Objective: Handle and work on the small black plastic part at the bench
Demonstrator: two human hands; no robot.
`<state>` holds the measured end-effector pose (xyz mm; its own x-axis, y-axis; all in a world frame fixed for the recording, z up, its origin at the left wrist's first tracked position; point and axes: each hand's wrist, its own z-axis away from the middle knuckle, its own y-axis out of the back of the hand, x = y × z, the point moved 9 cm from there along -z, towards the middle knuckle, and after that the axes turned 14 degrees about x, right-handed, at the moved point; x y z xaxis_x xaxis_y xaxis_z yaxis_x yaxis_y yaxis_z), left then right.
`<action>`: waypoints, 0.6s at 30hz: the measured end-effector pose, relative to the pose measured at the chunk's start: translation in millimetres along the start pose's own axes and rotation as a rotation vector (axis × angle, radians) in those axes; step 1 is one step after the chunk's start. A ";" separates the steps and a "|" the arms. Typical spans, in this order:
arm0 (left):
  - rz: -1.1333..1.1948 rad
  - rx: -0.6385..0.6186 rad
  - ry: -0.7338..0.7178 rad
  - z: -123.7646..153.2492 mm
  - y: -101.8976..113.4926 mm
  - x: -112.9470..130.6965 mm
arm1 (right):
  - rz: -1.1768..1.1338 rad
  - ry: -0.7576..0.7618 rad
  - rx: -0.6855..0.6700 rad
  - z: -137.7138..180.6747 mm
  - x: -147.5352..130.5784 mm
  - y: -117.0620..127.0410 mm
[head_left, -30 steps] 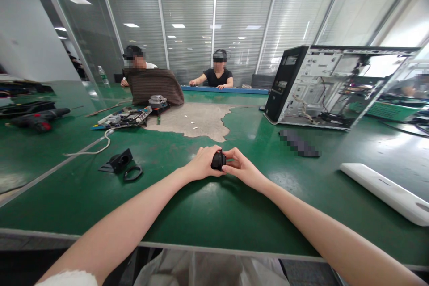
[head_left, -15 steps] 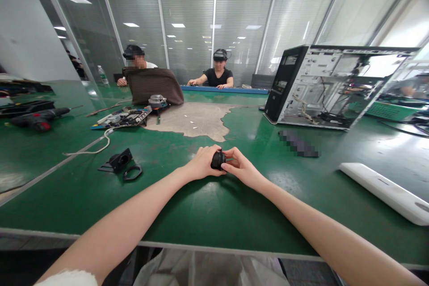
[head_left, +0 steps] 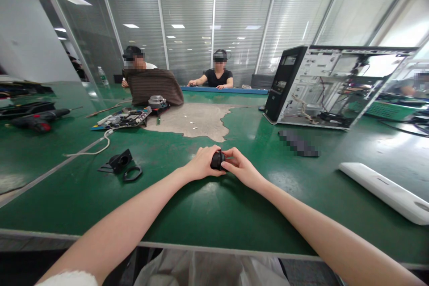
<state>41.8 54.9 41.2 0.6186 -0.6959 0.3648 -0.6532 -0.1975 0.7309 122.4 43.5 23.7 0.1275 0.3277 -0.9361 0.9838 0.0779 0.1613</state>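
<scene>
Between my two hands, just above the green table, is a small black cylindrical part with ridged rings point(head_left: 217, 161). My left hand point(head_left: 201, 163) wraps around its left side, the thumb over the top. With thumb and fingertips, my right hand point(head_left: 239, 167) pinches its right end. The fingers hide much of the part, so its exact kind does not show. To the left of my hands lie a black bracket with a round opening point(head_left: 119, 161) and a black angular ring point(head_left: 132, 173).
An open computer case point(head_left: 335, 85) stands at back right, with a white elongated casing point(head_left: 385, 192) nearer. A circuit board point(head_left: 124, 118), a brown cover point(head_left: 150, 85) and a power drill point(head_left: 40, 118) lie left. Two co-workers sit across the green table point(head_left: 214, 219).
Both my hands keep the same hold on the black part, with barely any visible movement. At the far left, a co-worker's hand has shifted slightly beside the brown cover.
</scene>
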 end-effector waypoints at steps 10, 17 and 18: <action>-0.007 0.013 -0.024 -0.5 -0.5 -0.2 | -0.016 -0.005 0.051 -3.0 2.5 3.6; -0.011 0.014 -0.033 0.0 -0.1 0.3 | -0.026 0.023 -0.031 2.9 -5.3 -1.0; -0.013 0.018 -0.034 0.0 -0.1 0.1 | -0.038 0.031 -0.039 4.1 -7.2 -1.6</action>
<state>42.0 54.8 41.2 0.6123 -0.7159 0.3355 -0.6531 -0.2189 0.7249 120.5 37.1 28.9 0.0859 0.3523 -0.9319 0.9821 0.1272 0.1387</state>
